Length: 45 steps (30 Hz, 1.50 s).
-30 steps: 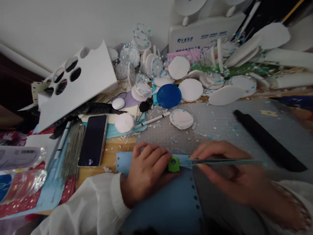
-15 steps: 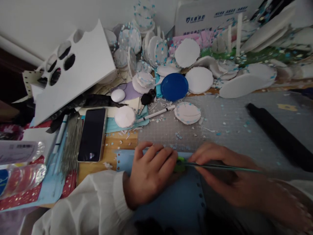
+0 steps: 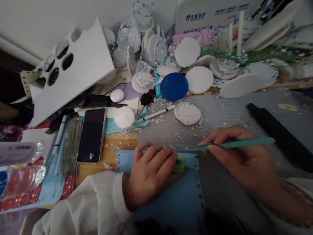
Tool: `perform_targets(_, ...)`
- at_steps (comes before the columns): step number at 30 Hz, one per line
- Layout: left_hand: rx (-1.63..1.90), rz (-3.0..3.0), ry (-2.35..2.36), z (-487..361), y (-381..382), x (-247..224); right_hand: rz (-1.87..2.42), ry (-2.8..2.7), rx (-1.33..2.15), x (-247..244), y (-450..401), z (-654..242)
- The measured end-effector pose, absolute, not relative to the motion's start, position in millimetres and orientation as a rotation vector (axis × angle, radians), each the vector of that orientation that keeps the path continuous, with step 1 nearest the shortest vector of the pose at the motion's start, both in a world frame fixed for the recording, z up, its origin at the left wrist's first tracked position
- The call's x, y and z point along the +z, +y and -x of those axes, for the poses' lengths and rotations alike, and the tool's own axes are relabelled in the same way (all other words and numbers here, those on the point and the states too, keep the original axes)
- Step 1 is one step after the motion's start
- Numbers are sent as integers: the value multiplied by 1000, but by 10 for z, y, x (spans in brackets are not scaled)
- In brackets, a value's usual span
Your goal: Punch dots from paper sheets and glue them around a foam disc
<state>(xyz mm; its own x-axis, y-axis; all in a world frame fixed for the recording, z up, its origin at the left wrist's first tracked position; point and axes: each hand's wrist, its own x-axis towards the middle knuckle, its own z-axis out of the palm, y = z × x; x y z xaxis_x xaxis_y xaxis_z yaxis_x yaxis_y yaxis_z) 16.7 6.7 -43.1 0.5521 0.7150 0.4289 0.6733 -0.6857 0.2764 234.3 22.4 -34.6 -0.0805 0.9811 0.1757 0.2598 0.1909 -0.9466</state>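
Observation:
My left hand (image 3: 153, 173) rests on a blue sheet of paper (image 3: 181, 202), its fingers closed around a small green craft punch (image 3: 179, 165), only part of which shows. Small punched holes run along the sheet's left, right and upper edges. To the right, my right hand (image 3: 234, 156) pinches a pair of teal tweezers (image 3: 246, 142). Their tips point left, just beyond the sheet's top right corner, over the grey cutting mat (image 3: 215, 114). I cannot tell whether the tips hold anything.
Beyond my hands are a scalloped white disc (image 3: 187, 113), a white pen (image 3: 156, 113) and a blue lid (image 3: 174, 86). A phone (image 3: 92, 135) lies left, below a white foam board (image 3: 80, 62) with round holes. A black tube-like object (image 3: 281, 137) lies right. Paper scraps litter the mat.
My right hand has moved right and slightly away from me with the tweezers, whose tips have left the green punch. My left hand stays in place.

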Motion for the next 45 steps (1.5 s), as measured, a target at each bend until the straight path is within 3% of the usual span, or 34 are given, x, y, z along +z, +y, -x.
perform_targets(6, 795, -2673, 1217, -169, 75, -419, 1099, -1468, 1090, -428, 307, -2353)
perform_targets(17, 781, -2788, 1176, -161, 90, -349, 966, -1623, 995, -534, 369, -2418)
perform_targets(28, 849, -2741, 1067, -74, -281, 215, 948, -1747, 1002, -554, 431, -2519)
perform_targets(36, 793, -2508, 1125, 2, -438, 559, 1064, -1844, 794, -495, 441, -2531)
perform_targets(45, 406, -1815, 1330, -30, 149, 275, 1367, -1863, 452, -665, 541, -2631)
